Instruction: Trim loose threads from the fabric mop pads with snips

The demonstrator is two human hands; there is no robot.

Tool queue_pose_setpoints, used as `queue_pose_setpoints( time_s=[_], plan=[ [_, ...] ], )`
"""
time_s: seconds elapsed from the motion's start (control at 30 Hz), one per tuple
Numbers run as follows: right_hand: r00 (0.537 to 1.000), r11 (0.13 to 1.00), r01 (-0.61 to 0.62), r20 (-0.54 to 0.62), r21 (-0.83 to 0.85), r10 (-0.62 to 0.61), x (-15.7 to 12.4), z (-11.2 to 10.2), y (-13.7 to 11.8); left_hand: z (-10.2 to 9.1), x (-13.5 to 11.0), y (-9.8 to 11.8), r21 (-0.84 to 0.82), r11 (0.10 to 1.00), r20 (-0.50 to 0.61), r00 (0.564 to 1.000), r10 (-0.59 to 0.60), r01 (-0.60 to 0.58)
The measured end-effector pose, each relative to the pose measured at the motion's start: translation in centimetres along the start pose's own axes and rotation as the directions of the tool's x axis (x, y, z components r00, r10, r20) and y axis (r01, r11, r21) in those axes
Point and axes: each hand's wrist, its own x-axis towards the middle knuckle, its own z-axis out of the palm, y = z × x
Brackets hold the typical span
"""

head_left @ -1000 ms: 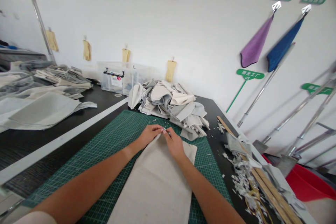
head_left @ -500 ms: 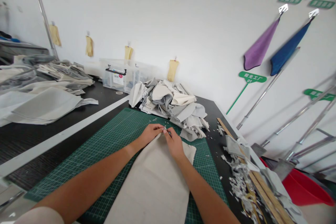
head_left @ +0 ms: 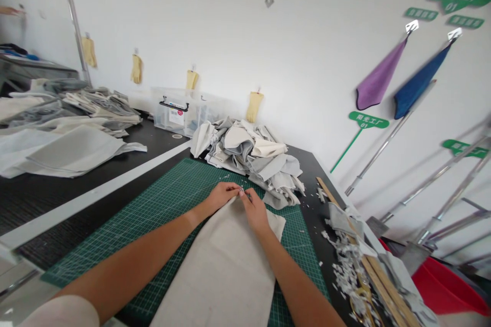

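Note:
A long piece of off-white fabric (head_left: 222, 260) lies over a green cutting mat (head_left: 153, 209), its near end running out of view at the bottom. My left hand (head_left: 224, 195) pinches the far left corner of this fabric. Close against it, my right hand (head_left: 253, 209) grips the same corner, thumb and fingers pressed together. The fingertips of both hands almost touch, and something small and pale shows between them, too small to make out. To the right of my right hand, the fabric's other far corner lies flat on the mat.
Beyond my hands sits a heap of grey and cream fabric (head_left: 249, 148). A clear plastic box (head_left: 176, 112) stands behind it. More fabric (head_left: 72, 148) is piled at left. Along the right edge lie scraps (head_left: 345, 265), wooden strips (head_left: 389, 291) and gold-handled scissors (head_left: 360, 299).
The camera view has tilted slightly, so the wall and signs sit lower in it. Both hands stay at the fabric's corner with nearly the same grip.

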Motion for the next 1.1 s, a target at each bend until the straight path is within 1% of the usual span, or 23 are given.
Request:
queue_pose_setpoints(
  time_s=[0.2,0.47,0.67,0.83,1.1],
  plan=[
    [1.000,1.000,0.010,-0.001,0.004,-0.010,0.1,0.1,0.2,0.1,0.1,-0.4,0.011,1.000,-0.001,1.000,0.001,-0.001],
    [1.000,0.999,0.009,0.016,0.037,-0.010,0.2,0.1,0.2,0.0,-0.3,0.1,0.007,1.000,-0.002,1.000,-0.001,0.001],
    [1.000,0.998,0.000,0.013,0.067,-0.001,0.7,0.4,0.1,-0.2,-0.5,0.0,-0.011,1.000,-0.038,0.999,0.017,-0.017],
    [1.000,0.997,-0.012,0.028,0.082,0.010,1.0,0.5,0.1,-0.2,-0.6,0.2,-0.049,0.999,-0.049,0.999,-0.016,0.013],
    [0.999,0.998,-0.010,0.042,0.064,0.007,1.0,0.7,-0.1,-0.5,-0.6,0.1,-0.002,1.000,-0.053,0.999,0.011,-0.011]
  ],
)
